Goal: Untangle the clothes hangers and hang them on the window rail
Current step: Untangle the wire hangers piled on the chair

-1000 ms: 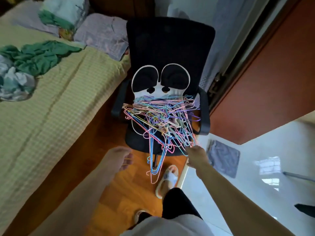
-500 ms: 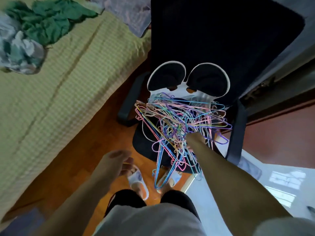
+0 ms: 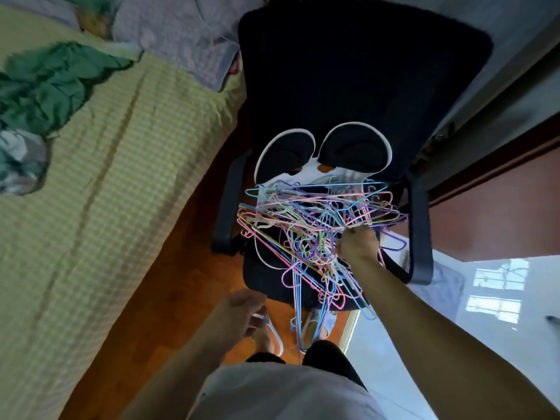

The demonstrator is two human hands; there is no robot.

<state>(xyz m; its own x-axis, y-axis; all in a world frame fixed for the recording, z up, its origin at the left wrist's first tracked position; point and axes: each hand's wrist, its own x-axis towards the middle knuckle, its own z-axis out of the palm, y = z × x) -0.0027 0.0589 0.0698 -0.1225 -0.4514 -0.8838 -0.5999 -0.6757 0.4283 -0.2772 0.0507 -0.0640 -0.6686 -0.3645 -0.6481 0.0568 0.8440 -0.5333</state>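
Note:
A tangled pile of thin wire clothes hangers (image 3: 306,225) in pink, blue, purple and yellow lies on the seat of a black office chair (image 3: 348,86). Some hangers droop over the seat's front edge. My right hand (image 3: 359,245) reaches into the right side of the pile, fingers curled round hanger wires. My left hand (image 3: 239,313) hovers low in front of the seat with loosely bent fingers, holding nothing. The window rail is not in view.
A bed (image 3: 100,207) with a checked yellow-green sheet fills the left, with green clothes (image 3: 45,86) on it. A white-rimmed back cushion (image 3: 321,153) sits on the chair. A wooden door (image 3: 500,201) and white tiled floor (image 3: 454,313) lie to the right. My slippered feet (image 3: 315,325) stand below the seat.
I have stepped closer to the chair. My right hand moved from the dangling front hangers up into the right side of the pile and gripped wires. My left hand stayed low.

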